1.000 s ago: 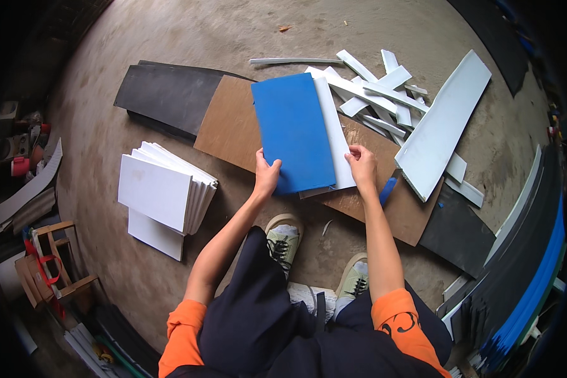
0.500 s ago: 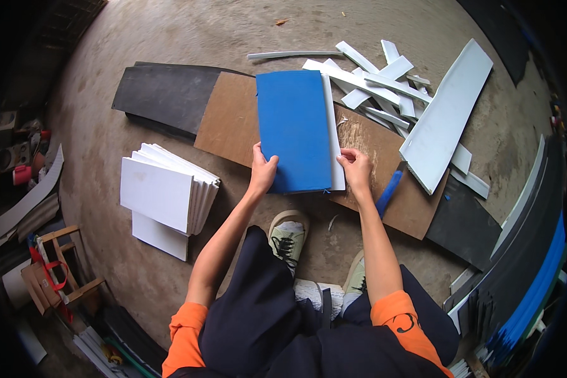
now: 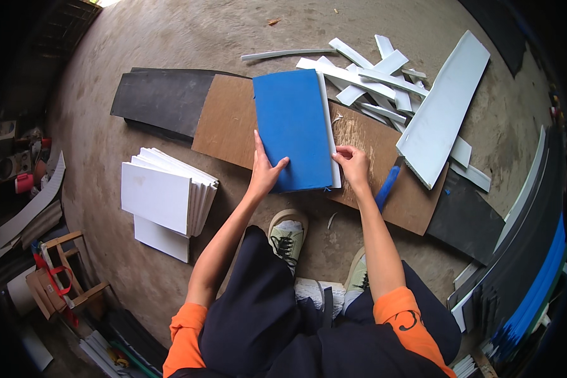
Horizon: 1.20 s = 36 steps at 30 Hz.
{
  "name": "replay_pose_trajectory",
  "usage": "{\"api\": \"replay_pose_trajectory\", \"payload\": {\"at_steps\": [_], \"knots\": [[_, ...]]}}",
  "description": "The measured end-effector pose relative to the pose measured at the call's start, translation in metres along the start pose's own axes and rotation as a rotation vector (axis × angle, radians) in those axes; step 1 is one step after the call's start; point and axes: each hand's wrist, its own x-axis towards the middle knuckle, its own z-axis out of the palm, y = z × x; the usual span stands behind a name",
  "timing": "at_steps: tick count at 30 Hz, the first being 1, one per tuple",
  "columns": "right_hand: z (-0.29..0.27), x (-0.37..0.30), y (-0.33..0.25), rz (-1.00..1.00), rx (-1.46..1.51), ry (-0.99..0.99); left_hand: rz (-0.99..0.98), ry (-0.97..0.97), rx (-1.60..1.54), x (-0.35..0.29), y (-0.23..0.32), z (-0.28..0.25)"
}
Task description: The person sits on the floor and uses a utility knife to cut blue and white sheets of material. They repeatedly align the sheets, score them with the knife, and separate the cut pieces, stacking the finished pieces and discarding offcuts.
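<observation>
A blue foam sheet (image 3: 293,120) lies on a brown board (image 3: 223,116), over a white foam sheet (image 3: 329,129) whose right edge sticks out. My left hand (image 3: 266,170) rests at the lower left of the blue sheet, fingers stretched along its edge and thumb spread over its face. At the lower right, my right hand (image 3: 353,167) is closed, with thumb and forefinger pinching the white sheet's edge. Just right of that hand, a blue-handled tool (image 3: 387,188) lies on the board; its far end is partly hidden by my forearm.
White sheets (image 3: 156,195) are stacked on the floor at left. White offcuts (image 3: 384,79) lie heaped beyond the board, beside a long white panel (image 3: 446,110). Dark sheets (image 3: 164,94) sit under the board's left end. A wooden frame (image 3: 69,271) stands at lower left.
My left hand has loosened from its grip on the blue sheet's edge, its fingers straightening upward and its thumb shifting right. My right hand keeps its pinch. The view has shifted slightly.
</observation>
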Motion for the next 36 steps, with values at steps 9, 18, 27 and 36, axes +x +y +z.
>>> {"api": "replay_pose_trajectory", "payload": {"at_steps": [9,18,27,36], "knots": [[0.0,0.002,0.005,-0.001,0.036,-0.014,-0.004,-0.069,-0.086,0.005,-0.009,0.0],[0.001,0.003,0.006,0.006,0.053,-0.011,-0.011,-0.087,-0.124,-0.001,-0.002,0.001],[0.001,0.001,0.001,0.014,0.032,-0.014,-0.023,-0.055,-0.177,-0.002,-0.003,0.001],[0.002,0.002,0.002,0.029,0.055,-0.021,-0.006,-0.063,-0.167,-0.003,0.001,-0.001]]}}
